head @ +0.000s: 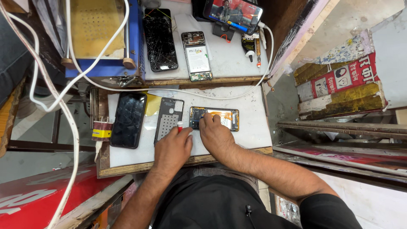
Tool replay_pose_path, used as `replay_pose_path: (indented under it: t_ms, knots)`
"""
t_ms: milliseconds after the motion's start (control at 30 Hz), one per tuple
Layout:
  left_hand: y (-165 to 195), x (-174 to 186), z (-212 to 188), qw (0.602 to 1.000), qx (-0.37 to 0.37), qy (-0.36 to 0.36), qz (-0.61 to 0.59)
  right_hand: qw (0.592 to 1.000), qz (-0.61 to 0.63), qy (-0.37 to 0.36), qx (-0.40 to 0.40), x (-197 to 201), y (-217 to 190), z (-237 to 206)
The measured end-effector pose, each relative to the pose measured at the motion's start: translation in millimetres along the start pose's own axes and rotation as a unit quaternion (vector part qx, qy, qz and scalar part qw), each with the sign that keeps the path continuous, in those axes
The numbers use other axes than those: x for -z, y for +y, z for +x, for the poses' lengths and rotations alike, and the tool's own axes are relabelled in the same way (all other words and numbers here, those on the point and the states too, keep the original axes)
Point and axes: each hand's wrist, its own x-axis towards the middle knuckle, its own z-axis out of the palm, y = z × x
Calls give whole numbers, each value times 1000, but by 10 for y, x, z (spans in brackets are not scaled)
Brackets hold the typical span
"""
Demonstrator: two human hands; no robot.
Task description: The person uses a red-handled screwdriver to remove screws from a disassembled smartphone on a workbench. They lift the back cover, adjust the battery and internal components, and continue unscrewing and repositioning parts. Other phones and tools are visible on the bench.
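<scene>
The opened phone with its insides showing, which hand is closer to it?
Right. The right hand has fingertips on the opened phone. The left hand sits beside it, holding a red-tipped tool.

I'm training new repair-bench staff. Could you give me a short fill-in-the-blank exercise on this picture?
1. The right hand touches the opened phone with its ____.
2. The left hand holds a tool with a ____ tip.
3. The phone back cover lies ____ of the opened phone.

Missing words: fingertips; red; left
</scene>
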Motion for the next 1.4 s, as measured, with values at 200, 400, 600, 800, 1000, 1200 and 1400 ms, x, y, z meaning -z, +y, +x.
replay_pose_path:
  t_ms: [200, 400, 600, 800, 1000, 1200, 1400]
  knots:
    - [24, -40, 48, 1000, -21, -14, -7, 992, 76, 61, -75, -37, 11, 20]
    - [-60, 56, 49, 999, -27, 22, -1, 994, 85, 37, -61, 39, -19, 9]
    - [-163, 89, 61, 993, -48, 81, -66, 996, 58, 30, -60, 21, -60, 17]
    - [-202, 66, 157, 980, -96, 115, -131, 963, 206, 93, -150, -143, -111, 67]
    - [-174, 85, 177, 977, -86, 142, -130, 889, 364, 213, -180, -303, 17, -42]
    - [-172, 92, 145, 974, -85, 137, -162, 709, 591, 323, -206, -371, 13, -256]
    - [-191, 55, 159, 978, -82, 120, -149, 694, 586, 361, -213, -389, -79, -253]
